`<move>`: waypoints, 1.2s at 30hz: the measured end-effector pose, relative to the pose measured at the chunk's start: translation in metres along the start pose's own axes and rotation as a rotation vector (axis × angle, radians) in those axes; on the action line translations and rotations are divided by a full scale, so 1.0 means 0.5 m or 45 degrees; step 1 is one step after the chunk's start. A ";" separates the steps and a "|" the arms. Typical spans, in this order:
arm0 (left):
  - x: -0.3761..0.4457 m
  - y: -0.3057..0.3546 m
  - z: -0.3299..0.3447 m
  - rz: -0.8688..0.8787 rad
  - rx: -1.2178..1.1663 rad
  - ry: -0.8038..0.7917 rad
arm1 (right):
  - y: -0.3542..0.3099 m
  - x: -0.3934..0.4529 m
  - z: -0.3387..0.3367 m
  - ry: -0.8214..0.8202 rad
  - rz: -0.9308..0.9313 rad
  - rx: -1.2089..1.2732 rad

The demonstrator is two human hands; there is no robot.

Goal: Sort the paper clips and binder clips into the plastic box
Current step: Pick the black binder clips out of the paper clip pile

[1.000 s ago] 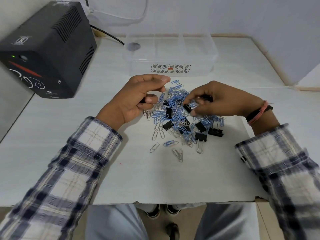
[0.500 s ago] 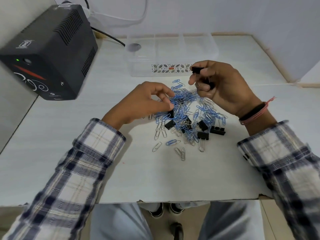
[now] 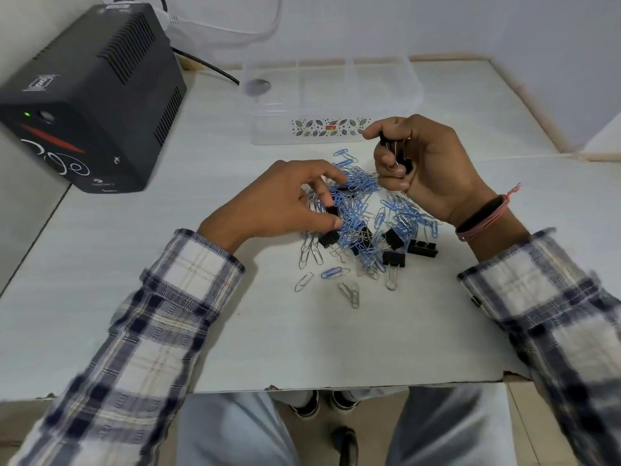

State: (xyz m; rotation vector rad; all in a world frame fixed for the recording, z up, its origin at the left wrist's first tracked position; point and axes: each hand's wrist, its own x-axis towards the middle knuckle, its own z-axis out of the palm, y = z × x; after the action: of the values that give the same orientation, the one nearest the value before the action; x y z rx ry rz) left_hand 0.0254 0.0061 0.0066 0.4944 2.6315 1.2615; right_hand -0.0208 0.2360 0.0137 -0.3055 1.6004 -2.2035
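bare tabletop on both flanks, clutter between the fingers

the tangled heap of blue and silver paper clips with black binder clips [image 3: 363,227] lies under both hands' fingertips; the clear plastic compartment box [image 3: 331,102] stands just beyond them, the black ribbed power unit [image 3: 90,95] far left of the left fingers.

Tangled pile of blue and silver wire paper clips and black binder clips [image 3: 363,227] beneath the fingers [image 3: 331,178]; clear plastic compartment box [image 3: 331,95] behind them; black ribbed power unit [image 3: 90,95] to their left.
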 end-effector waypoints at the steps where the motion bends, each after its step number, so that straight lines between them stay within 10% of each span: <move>1: 0.001 0.002 0.001 0.002 -0.059 0.044 | -0.001 0.000 -0.001 0.012 -0.009 0.010; 26: -0.008 -0.006 -0.018 -0.045 0.054 -0.220 | 0.009 0.004 0.001 0.149 -0.035 -0.007; 36: -0.001 0.001 -0.027 0.018 -0.443 0.052 | -0.059 0.010 0.052 0.104 0.131 -0.084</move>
State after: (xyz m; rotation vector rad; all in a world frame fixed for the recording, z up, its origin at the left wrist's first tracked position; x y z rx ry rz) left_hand 0.0217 -0.0036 0.0153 0.4319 2.3662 1.7027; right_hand -0.0205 0.2193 0.0498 -0.1504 1.6956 -2.1136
